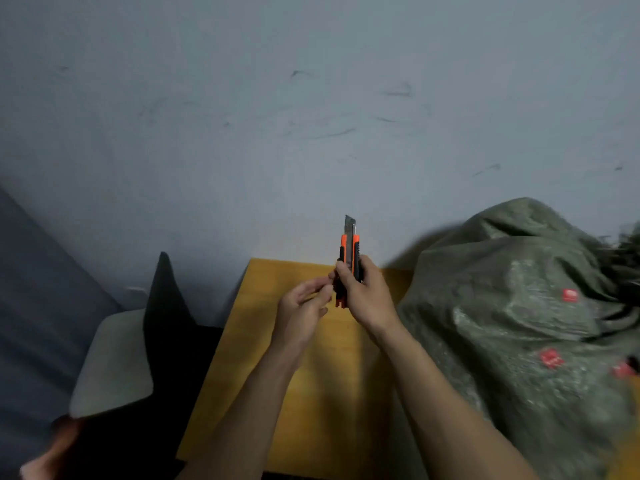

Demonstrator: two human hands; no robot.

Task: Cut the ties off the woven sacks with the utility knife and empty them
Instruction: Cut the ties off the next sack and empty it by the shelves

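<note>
Furniture is seen at the far left: a dark grey slab (31,306), whose make cannot be told, and just beside it a chair (114,362) with a pale seat and a black back. All of it is backed by a blue-grey wall (311,98), which is marked with dark scuffs.

Next to the chair a yellow wooden table (263,341) is set against the wall. Both bare forearms are stretched over its top.

The left hand (301,310) is held above the table with its palm turned up and its fingers bent toward the knife. The fingertips are brought against the lower side of the handle, but whether the handle is pinched or only touched cannot be told.

The utility knife (349,251), orange and black, is held upright above the far middle of the table, in front of the wall. A short length of grey blade (350,223) is pushed out at its top, pointing up.

The right hand (367,296) is wrapped around the lower half of the handle, with the thumb laid along its front.

At the right, a bulky green woven sack (512,306) is heaped over the table's right side, near the right forearm. Its surface is crumpled and blurred, and red marks (550,358) are printed on it. No tie can be made out.
</note>
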